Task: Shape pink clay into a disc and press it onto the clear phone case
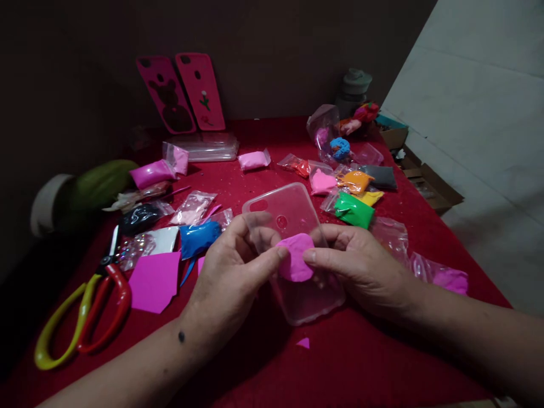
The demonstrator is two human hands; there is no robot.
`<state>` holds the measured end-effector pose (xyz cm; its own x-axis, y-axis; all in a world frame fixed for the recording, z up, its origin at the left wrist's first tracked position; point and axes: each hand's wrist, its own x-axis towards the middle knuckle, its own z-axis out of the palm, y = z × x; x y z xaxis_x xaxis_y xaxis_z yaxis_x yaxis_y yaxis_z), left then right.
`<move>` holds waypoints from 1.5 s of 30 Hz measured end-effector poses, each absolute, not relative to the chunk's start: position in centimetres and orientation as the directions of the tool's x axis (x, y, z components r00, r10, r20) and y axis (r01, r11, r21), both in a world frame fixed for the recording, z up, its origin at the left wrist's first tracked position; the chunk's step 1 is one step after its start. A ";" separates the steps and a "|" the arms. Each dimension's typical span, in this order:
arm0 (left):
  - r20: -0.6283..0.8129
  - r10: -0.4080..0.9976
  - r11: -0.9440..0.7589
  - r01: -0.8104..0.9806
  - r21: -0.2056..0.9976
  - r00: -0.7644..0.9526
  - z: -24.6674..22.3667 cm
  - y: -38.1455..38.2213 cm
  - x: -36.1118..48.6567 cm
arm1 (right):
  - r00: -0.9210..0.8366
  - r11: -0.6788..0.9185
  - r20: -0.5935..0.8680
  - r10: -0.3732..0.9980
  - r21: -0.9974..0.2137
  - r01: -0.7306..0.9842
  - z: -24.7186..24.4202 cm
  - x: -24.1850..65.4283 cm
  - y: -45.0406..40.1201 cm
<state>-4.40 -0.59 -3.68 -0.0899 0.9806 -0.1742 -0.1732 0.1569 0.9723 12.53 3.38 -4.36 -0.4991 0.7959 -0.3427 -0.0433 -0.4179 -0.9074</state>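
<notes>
A clear phone case (297, 306) is held up over the red table, tilted, with its camera cut-out at the top left. A flat, roundish piece of pink clay (296, 266) lies against its middle. My left hand (236, 272) grips the case from the left, fingers behind it and thumb tip on the clay's left edge. From the right, my right hand (361, 266) grips the case the same way, its thumb pressing the clay's right edge. Some of the fingers show blurred through the clear plastic. Below the case lies a small pink scrap (303, 343).
Scissors (104, 283) with red and yellow handles lie at left, beside a pink sheet (155, 280). Bags of blue clay (199, 235) and green clay (354, 209) flank the hands. Two decorated pink cases (202, 93) lean on the wall behind stacked clear cases (204, 148).
</notes>
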 end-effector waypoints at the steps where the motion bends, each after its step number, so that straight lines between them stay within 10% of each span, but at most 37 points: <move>1: -0.173 0.981 0.154 -0.186 0.970 -0.087 -3.7 -0.6 -4.4 | -0.502 -0.416 -0.345 0.793 -0.909 -0.033 -4.3 12.5 3.4; 45: -0.162 0.983 0.140 -0.223 0.965 -0.084 -3.6 -0.4 -5.0 | -0.524 -0.455 -0.298 0.798 -0.867 -0.201 -4.9 12.7 3.8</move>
